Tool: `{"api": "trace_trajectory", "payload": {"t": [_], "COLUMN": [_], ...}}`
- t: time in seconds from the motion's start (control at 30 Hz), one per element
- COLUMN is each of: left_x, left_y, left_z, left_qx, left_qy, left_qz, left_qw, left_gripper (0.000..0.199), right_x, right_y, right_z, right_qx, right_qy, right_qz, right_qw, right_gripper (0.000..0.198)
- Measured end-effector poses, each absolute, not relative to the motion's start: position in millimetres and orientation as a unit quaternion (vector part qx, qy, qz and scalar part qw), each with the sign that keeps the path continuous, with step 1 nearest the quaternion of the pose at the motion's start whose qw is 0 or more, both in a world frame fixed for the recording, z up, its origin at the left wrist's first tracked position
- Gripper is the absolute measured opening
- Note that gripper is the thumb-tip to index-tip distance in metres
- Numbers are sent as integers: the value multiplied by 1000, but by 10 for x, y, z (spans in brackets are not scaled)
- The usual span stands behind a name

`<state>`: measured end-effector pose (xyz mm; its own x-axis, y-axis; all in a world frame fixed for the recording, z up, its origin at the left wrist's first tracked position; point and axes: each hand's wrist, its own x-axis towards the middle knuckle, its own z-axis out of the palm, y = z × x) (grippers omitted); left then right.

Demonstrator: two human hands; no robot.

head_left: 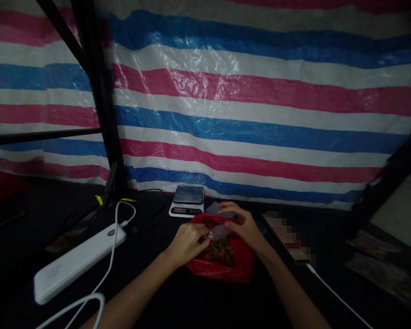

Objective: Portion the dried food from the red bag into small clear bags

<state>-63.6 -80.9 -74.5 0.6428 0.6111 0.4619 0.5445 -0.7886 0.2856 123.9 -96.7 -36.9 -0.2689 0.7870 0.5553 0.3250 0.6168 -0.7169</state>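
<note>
Striped sheeting (260, 89) behind black tabletop (178, 306). Clear plastic (219, 232) sits between the fingertips, over red bag (242, 262); left hand (189, 241) pinches its edge, right hand (245, 226) spread at its other end.

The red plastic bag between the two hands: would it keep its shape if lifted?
Probably not: the red plastic bag looks thin and crumpled, so it would likely sag. The brown bits showing within its open mouth might shift if it tipped.
</note>
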Motion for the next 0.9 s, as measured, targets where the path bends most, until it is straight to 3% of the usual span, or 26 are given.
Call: {"api": "trace_trajectory", "payload": {"t": [0.07, 0.27, 0.47, 0.63, 0.7, 0.83, 0.9], "left_x": [-607, -608, -640, -666, -681, -679, -660], "left_y": [-832, -842, -817, -767, -751, -758, -770], "left_z": [-755, -753, -790, -750, -728, -688, -681], "left_qx": [903, 876, 877, 870, 875, 888, 895], "left_qy": [317, 343, 335, 369, 369, 347, 329], "left_qz": [283, 320, 314, 304, 296, 284, 282], "left_qw": [58, 111, 138, 117, 103, 99, 103], "left_gripper": [12, 15, 19, 22, 22, 21, 19], "right_x": [1265, 1351, 1275, 1251, 1223, 1157, 1142], "right_y": [-981, -1012, -1079, -1120, -1116, -1097, -1089], "right_z": [-336, -273, -223, -187, -208, -264, -279], "right_qx": [-347, -344, -340, -331, -346, -399, -420], "right_qy": [-752, -719, -725, -799, -806, -777, -763], "right_qz": [280, 347, 403, 326, 299, 293, 280], "right_qw": [486, 494, 443, 382, 376, 390, 405], "right_gripper": [27, 58, 42, 74, 65, 29, 24]}}
